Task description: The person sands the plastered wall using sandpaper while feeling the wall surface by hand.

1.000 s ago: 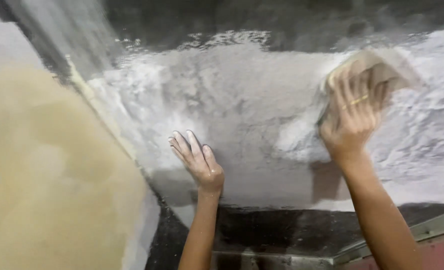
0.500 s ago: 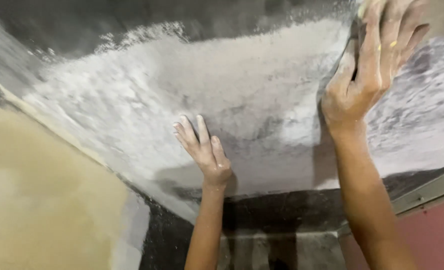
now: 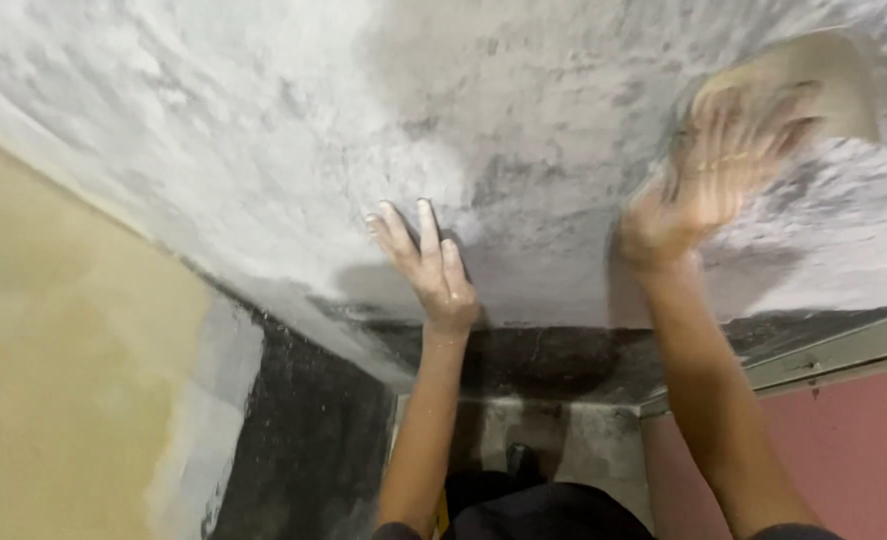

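My left hand (image 3: 426, 262) lies flat with fingers spread on a grey, white-dusted plastered surface (image 3: 264, 140), holding nothing. My right hand (image 3: 709, 175), blurred by motion, presses a tan sheet of sandpaper (image 3: 824, 85) against the same surface at the upper right. A ring shows on one finger of that hand. Both forearms reach up from the bottom of the view.
A beige wall (image 3: 64, 380) fills the left side. A dark unpainted band (image 3: 524, 350) runs below the plaster. A metal frame edge (image 3: 814, 355) and a pink panel (image 3: 834, 450) sit at the lower right.
The right hand with the sandpaper has swept up and then back down to the right across the plaster. The left hand stays pressed in place while the view shifted.
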